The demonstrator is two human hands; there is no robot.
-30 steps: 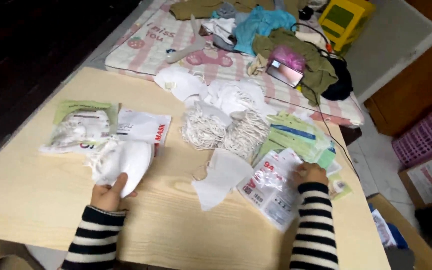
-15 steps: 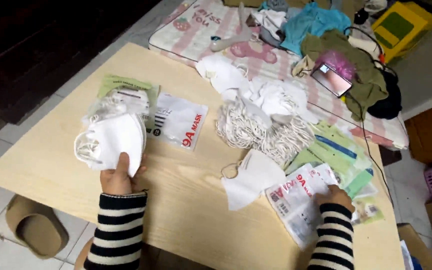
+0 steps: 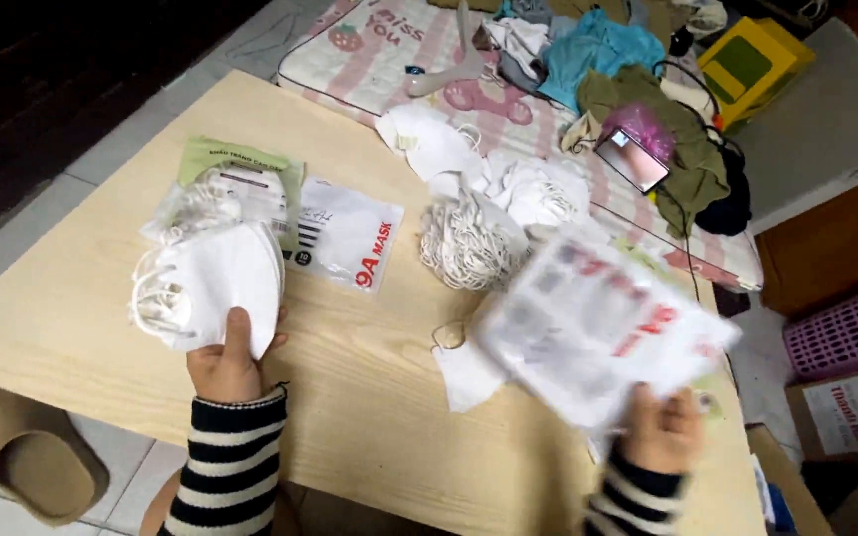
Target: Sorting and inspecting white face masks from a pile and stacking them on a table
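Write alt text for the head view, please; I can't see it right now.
The left hand holds a stack of white folded masks over a pale wooden table, while the right hand lifts a blurred printed plastic packet. Loose masks and more packets lie between.

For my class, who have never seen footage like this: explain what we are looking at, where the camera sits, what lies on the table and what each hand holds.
The camera is worn on a person's head and looks down at their own two hands in striped sleeves. The left hand holds a stack of white face masks. The right hand lifts a blurred plastic packet. On the wooden table lie another mask packet, a green packet and a bundle of white ear loops.
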